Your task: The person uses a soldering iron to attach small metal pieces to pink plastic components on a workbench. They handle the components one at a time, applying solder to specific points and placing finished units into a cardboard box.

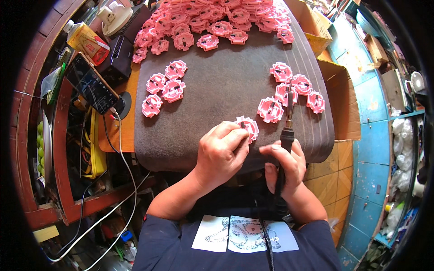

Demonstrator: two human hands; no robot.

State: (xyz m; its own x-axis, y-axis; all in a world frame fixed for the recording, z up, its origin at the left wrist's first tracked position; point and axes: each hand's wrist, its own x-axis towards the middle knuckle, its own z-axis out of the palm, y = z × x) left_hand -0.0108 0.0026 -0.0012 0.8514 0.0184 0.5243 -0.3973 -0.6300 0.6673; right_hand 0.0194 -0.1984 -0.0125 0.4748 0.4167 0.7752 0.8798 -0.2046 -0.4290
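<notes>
Left hand (220, 152) fingers pinch one pink part (248, 127), right hand (285, 165) grips the soldering iron (286, 131); two small groups lie apart, the big heap (217, 20) remains.

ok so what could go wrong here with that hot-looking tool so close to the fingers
The black-handled soldering tool in the right hand points past the small pink plastic part pinched by the left hand; a slip could burn fingertips. Its tip lies among finished pink parts and might mark them or the grey felt mat.
</notes>
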